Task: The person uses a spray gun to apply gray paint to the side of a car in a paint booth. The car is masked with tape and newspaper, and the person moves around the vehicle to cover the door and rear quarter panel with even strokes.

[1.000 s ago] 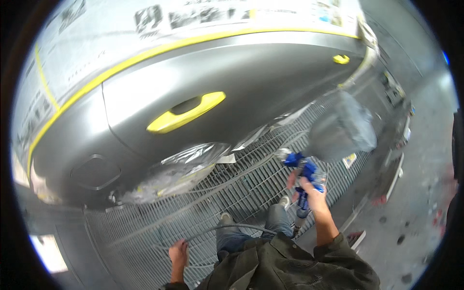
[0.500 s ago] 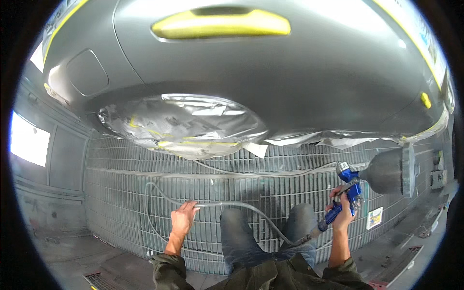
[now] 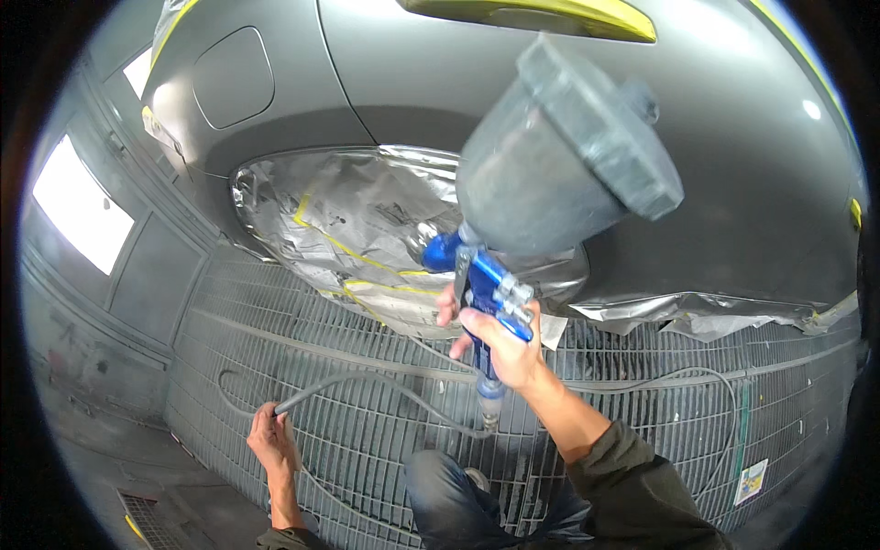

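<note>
My right hand (image 3: 502, 344) grips a blue spray gun (image 3: 481, 284), its large grey cup (image 3: 550, 165) tilted above it, in front of the car's grey body panel (image 3: 752, 174). The nozzle points toward crumpled silver masking (image 3: 339, 202) over the wheel arch, with yellow tape strips on it. My left hand (image 3: 273, 435), lower left, is closed on a grey hose (image 3: 339, 380) that loops across to the bottom of the gun. A yellow door handle (image 3: 605, 18) shows at the top, partly behind the cup.
Below me is a metal floor grate (image 3: 623, 422) with more hose lying on it and a small printed sheet (image 3: 750, 481) at the lower right. The booth wall (image 3: 156, 275) with bright panels (image 3: 82, 197) stands at the left.
The gun and my right hand have swung from the right to the centre and up, in front of the masked wheel arch. My left hand has moved left, still on the hose. The view has turned.
</note>
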The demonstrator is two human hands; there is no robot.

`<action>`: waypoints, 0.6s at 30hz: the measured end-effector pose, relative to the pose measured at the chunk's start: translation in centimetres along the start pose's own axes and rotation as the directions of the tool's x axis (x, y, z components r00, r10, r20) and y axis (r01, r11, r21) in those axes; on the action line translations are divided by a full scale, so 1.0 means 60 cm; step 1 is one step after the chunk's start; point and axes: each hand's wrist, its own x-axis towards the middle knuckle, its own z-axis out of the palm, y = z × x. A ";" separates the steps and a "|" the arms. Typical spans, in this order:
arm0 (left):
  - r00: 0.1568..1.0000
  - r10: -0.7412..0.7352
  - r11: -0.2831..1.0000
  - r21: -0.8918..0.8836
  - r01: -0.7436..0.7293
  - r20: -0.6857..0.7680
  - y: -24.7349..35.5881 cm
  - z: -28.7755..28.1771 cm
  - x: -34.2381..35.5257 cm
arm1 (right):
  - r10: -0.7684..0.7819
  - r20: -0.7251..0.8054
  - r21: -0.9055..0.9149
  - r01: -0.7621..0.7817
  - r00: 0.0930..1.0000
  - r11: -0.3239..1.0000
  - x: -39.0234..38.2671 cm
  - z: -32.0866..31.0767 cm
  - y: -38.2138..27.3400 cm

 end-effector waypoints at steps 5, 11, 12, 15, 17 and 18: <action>0.995 -0.071 0.997 -0.033 0.069 -0.067 -0.011 0.042 -0.003 | -0.107 -0.191 -0.060 0.097 0.976 0.993 -0.030 -0.035 0.001; 0.999 0.005 0.998 -0.056 -0.002 0.040 -0.017 0.158 -0.036 | -0.192 -0.410 0.093 0.251 0.892 0.964 -0.177 -0.206 0.105; 0.998 0.022 0.997 -0.077 -0.018 0.051 -0.014 0.184 -0.040 | -0.213 -0.488 0.028 0.260 0.846 0.965 -0.198 -0.227 0.123; 0.993 0.053 0.987 -0.158 -0.036 0.106 -0.018 0.260 -0.064 | -0.202 -0.704 -0.010 0.275 0.680 0.961 -0.253 -0.297 0.193; 0.990 0.059 0.974 -0.226 -0.030 0.125 -0.018 0.306 -0.082 | -0.159 -0.770 -0.015 0.231 0.618 0.973 -0.284 -0.352 0.244; 0.977 0.129 0.989 -0.091 -0.115 0.170 -0.004 0.320 -0.088 | -0.136 -0.795 -0.020 0.199 0.591 0.980 -0.301 -0.380 0.269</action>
